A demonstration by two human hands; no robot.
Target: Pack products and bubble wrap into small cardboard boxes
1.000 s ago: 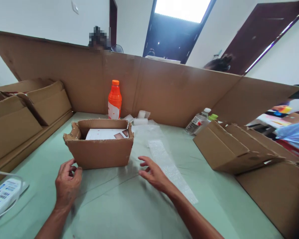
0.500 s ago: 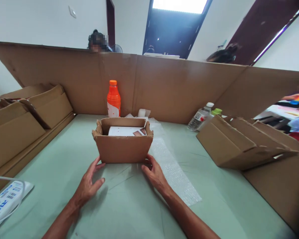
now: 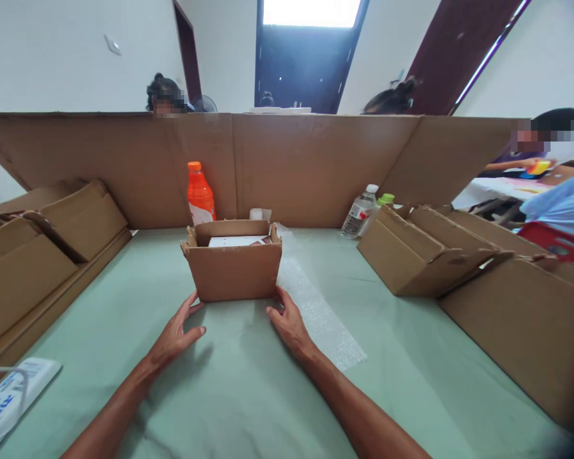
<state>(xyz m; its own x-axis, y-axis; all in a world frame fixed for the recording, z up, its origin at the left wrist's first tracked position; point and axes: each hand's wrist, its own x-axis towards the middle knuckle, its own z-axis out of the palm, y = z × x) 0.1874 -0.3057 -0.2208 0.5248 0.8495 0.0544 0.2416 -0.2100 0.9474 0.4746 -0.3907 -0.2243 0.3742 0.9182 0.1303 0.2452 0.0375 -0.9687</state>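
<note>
Brown open-topped cardboard box (image 3: 236, 273) sat at 12 o'clock; left hand (image 3: 173, 338) spread, right hand (image 3: 291, 325) half-open, fingers at its lower corners, neither clasping. Blue-printed white oblong pack (image 3: 4, 398), 8 o'clock, read illegibly.

1. White item (image 3: 232, 241): lower part hidden inside small box (image 3: 236, 274), can't tell what it is.
2. Orange bottle (image 3: 201, 194): base behind small box.
3. Left hand (image 3: 175, 335), right hand (image 3: 289, 322): exact fingertip contact unclear.
4. Green-capped bottle (image 3: 386, 199): mostly hidden by carton (image 3: 402, 252).
5. White packet (image 3: 7, 398): cut by left edge, print unreadable.
6. Co-worker's head (image 3: 160, 86), upper left: partly pixelated, body behind partition (image 3: 316, 166).
</note>
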